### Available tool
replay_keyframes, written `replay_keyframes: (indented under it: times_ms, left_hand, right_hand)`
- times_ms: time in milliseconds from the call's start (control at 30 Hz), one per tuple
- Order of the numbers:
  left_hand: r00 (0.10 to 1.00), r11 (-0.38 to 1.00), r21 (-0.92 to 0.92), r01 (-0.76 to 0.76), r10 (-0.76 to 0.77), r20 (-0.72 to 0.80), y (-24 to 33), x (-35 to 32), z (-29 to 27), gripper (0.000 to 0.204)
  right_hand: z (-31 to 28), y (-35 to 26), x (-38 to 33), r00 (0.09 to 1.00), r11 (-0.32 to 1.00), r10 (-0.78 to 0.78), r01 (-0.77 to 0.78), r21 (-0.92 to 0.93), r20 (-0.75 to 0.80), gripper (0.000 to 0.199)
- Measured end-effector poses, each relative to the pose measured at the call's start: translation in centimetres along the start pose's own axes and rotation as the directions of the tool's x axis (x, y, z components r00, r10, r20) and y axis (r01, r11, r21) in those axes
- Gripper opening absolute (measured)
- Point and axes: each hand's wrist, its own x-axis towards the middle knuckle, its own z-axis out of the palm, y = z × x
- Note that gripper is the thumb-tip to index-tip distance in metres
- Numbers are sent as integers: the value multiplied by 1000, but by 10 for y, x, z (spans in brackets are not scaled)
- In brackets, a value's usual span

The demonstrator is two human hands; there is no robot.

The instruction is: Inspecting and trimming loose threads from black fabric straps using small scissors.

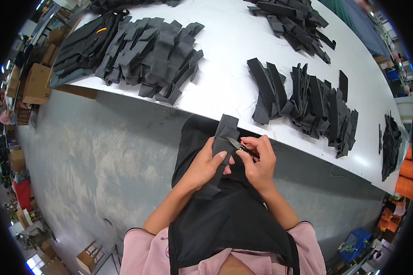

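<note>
My left hand (203, 167) is closed around a dark grey fabric strip (226, 128), thumb on top, in front of the table's near edge. The strip's upper end sticks out past my fingers, and its lower end hangs over my black apron (234, 229). In my right hand (262, 161) is a small pair of thread snips (234, 143) with pointed metal blades and a dark handle with a bit of red. The blades lie against the strip's right edge, pointing up and left. Whether they have hold of a thread is too small to tell.
On the white table (225, 78) lie a heap of dark strips (158, 50) at left, black fabric pieces (85, 50) beside it, a row of strips (314, 105) at right, and a far pile (293, 20). Cardboard boxes (36, 83) stand left; a blue crate (354, 244) sits lower right.
</note>
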Motion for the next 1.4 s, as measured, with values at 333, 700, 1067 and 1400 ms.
replay_keyframes:
  times_ms: [333, 700, 1067, 1400]
  left_hand:
    - [993, 975, 196, -101, 111, -40, 2, 2, 7, 31]
    - [998, 982, -179, 61, -65, -13, 13, -1, 1, 25]
    - [997, 986, -153, 71, -68, 22, 13, 2, 2, 27]
    - [997, 992, -97, 75, -77, -13, 12, 2, 4, 28]
  right_hand:
    - [2, -7, 7, 983, 979, -151, 163, -122, 100, 26]
    - [-11, 15, -3, 999, 999, -45, 46, 6, -6, 25]
    - [-17, 2, 7, 963, 916, -259, 270, -296, 77, 30]
    - [-20, 2, 1, 966, 920, -256, 248, -303, 13, 27]
